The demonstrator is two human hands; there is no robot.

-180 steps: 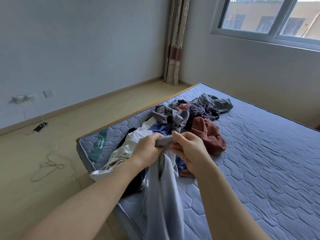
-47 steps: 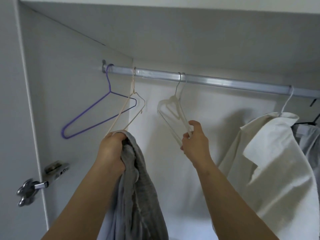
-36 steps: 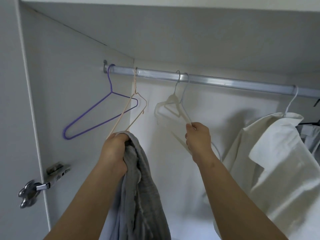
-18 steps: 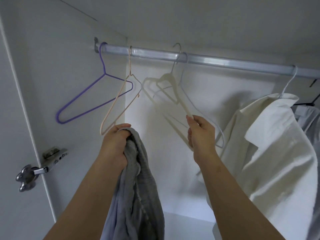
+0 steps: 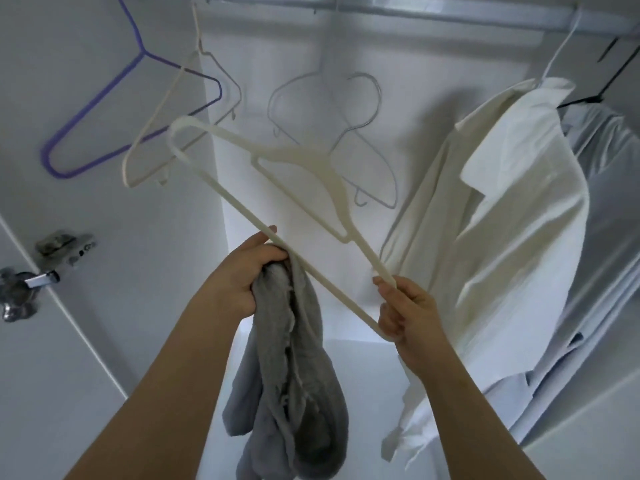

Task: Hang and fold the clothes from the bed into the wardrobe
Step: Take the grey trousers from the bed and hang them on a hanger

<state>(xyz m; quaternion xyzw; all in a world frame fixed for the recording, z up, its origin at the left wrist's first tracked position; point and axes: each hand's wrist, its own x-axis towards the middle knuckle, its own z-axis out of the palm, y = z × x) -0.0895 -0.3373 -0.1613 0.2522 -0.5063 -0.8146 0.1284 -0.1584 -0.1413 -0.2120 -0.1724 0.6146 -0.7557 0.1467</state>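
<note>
- Head view: the left hand [image 5: 242, 275] is clamped on the bunched grey garment [image 5: 287, 358], which hangs down in front of the open wardrobe.
- The right hand [image 5: 405, 313] pinches the low corner of the cream hanger [image 5: 325, 168]. The hanger is tilted and off the rail [image 5: 415, 8].
- The hands are apart, and the hanger's bottom bar runs just over the left knuckles. I can't tell whether it touches them.
- The next job looks like finding the neck opening, feeding the raised far arm in first, then settling both shoulders evenly.
- There's open rail between the purple hanger [image 5: 93, 102] and the white shirt [image 5: 519, 220], with only bare hangers there.
- Watch the hook doesn't snag those hangers, and keep the right elbow off the shirt.
</note>
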